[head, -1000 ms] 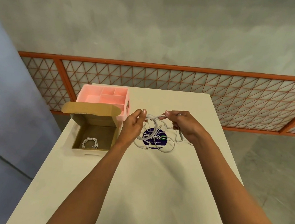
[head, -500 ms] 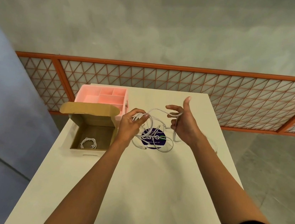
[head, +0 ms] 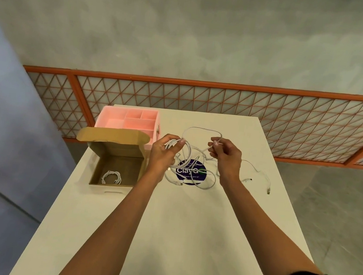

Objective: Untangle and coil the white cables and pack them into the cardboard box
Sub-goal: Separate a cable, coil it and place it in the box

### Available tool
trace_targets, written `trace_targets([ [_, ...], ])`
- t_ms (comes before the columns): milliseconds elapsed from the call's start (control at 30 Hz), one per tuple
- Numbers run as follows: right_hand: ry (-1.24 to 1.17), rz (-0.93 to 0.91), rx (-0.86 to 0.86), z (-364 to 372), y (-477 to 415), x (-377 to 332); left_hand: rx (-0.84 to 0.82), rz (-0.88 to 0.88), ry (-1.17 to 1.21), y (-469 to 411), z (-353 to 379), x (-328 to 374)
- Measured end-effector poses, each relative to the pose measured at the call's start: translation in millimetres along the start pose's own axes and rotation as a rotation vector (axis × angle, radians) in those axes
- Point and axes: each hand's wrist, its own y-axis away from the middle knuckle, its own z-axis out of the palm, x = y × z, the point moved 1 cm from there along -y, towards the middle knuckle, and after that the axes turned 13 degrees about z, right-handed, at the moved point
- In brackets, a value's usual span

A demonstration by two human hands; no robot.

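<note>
- Since half a second ago, the right hand has folded its raised thumb and fingers down onto a strand. A loop of cable now arches between it and the left hand.
- The bench carries everything.
- The cardboard box stands open at the bench's left edge, with one coiled cable already on its floor. A pink compartment tray sits just behind it.
- The left hand grips a gathered bunch of white loops, while the right pinches a single strand.
- The remaining white cables lie tangled on the bench below the hands, with plug ends trailing off to the right.
- The cables look light, limp and springy. The coils will probably spring open unless they are pinched where the turns cross.
- A round dark-blue sticker under the tangle reads "ClayGo". The smaller line, partly covered, seems to say "Clean as you go".
</note>
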Motion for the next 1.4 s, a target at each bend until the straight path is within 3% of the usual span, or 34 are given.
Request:
trace_targets([
  [167,-0.153,0.222,-0.077,12.2,3.0,0.0,0.009,-0.038,0.014,-0.1,-1.1,0.2],
  [267,-0.17,0.359,-0.152,8.2,3.8,2.3,-0.112,-0.146,0.157,-0.6,-7.2,-0.3],
  [400,-0.159,0.444,-0.228,4.7,6.0,7.4,-0.23,-0.235,0.255,1.0,-7.4,3.0],
  [600,-0.153,0.56,-0.258,9.6,7.3,10.4,-0.226,-0.203,0.189,0.4,-2.9,-3.3],
  [1000,-0.127,0.507,-0.19,5.7,6.8,7.5,-0.262,-0.135,0.019,3.1,9.3,-3.6],
  [1200,0.093,0.559,-0.41,8.9,10.6,0.4,-0.179,-0.071,-0.106,0.9,8.9,-6.3],
  [1400,0.064,0.618,-0.546,14.6,10.7,-1.0,-0.112,0.025,-0.205,-4.4,9.9,-13.3],
])
